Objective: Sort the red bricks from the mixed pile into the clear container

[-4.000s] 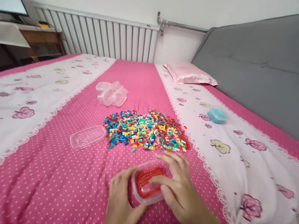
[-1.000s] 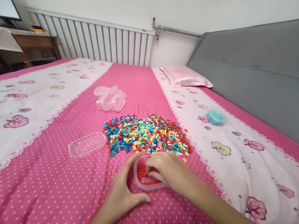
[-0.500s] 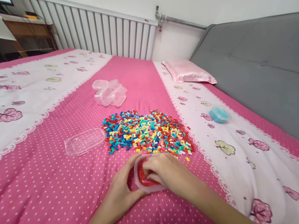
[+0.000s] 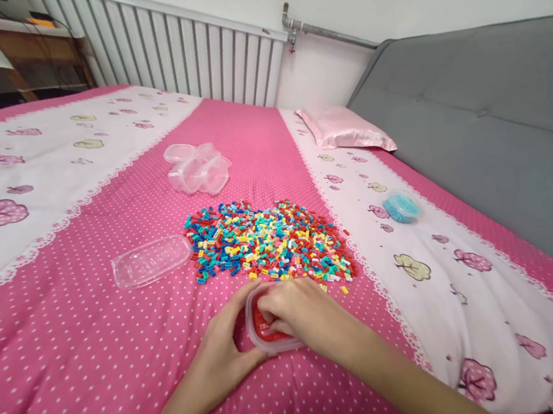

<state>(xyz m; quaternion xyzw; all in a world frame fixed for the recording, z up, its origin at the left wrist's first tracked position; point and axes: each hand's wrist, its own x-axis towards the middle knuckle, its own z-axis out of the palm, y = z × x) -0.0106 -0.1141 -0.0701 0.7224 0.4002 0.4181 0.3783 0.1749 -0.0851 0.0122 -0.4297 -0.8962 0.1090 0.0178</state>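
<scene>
A small clear plastic tub (image 4: 262, 333) with red pieces in it rests on the pink dotted bedspread (image 4: 95, 336), near the front. My left hand (image 4: 224, 354) cups the tub's left side, thumb and fingers curved around its wall. My right hand (image 4: 302, 311) lies over the tub's top with the fingers bent down into it, hiding most of the red pieces. Just beyond the tub spreads a pile of small red, blue, yellow and teal bricks (image 4: 265, 242).
A clear lid (image 4: 151, 261) lies left of the pile. Several empty clear tubs (image 4: 198, 169) are heaped farther back. A tub of light blue pieces (image 4: 401, 206) sits to the right. A pink pillow (image 4: 345, 130), a grey sofa (image 4: 489, 134) and a radiator (image 4: 171, 52) border the bed.
My right hand has moved from the tub's near edge to lie over its top, fingers dipping inside. The tub has slid a little toward the pile. My left hand stays against its side.
</scene>
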